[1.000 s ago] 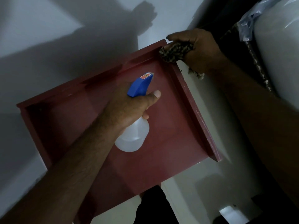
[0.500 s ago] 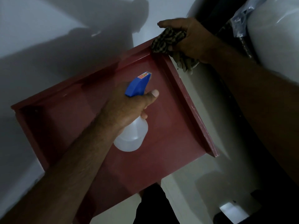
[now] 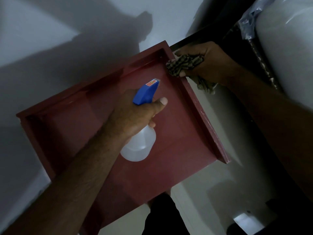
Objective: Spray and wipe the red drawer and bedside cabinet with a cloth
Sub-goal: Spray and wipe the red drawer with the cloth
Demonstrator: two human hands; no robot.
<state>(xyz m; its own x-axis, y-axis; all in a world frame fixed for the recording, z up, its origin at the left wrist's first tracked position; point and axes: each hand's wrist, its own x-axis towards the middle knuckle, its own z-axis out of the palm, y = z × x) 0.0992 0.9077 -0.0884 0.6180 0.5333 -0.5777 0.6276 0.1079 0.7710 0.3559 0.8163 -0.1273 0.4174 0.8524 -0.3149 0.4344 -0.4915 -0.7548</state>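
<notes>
Well, the red drawer (image 3: 177, 141) is out in the open and I am looking down into it. It sits at a slant above the pale floor (image 3: 194, 192), and its inside is bare. Its far side is close to the grey wall (image 3: 50, 39).

The left hand (image 3: 133, 116) holds a spray bottle (image 3: 140, 146) over the middle of the drawer. The fingers are curled round the neck of the bottle and the thumb sticks out to the right. The bottle has a blue top (image 3: 145, 94) with a little red sticker (image 3: 151, 82) on it. The top points to the far right corner of the drawer. The round, see-through part of the bottle hangs under the hand.

The right hand (image 3: 211, 65) is at that far right corner. It grips a cloth (image 3: 184, 65), all bunched up in the fingers. The cloth has a dark and light check on it. It touches the top edge of the right side of the drawer, just by the corner. One end of the cloth hangs down under the hand, outside the drawer.

On the right, a big white thing in clear plastic (image 3: 288, 48) sits on a dark frame (image 3: 211, 22). A dark leg (image 3: 162, 216) shows by the near edge of the drawer. The shadow of a hand (image 3: 144, 26) falls on the wall.
</notes>
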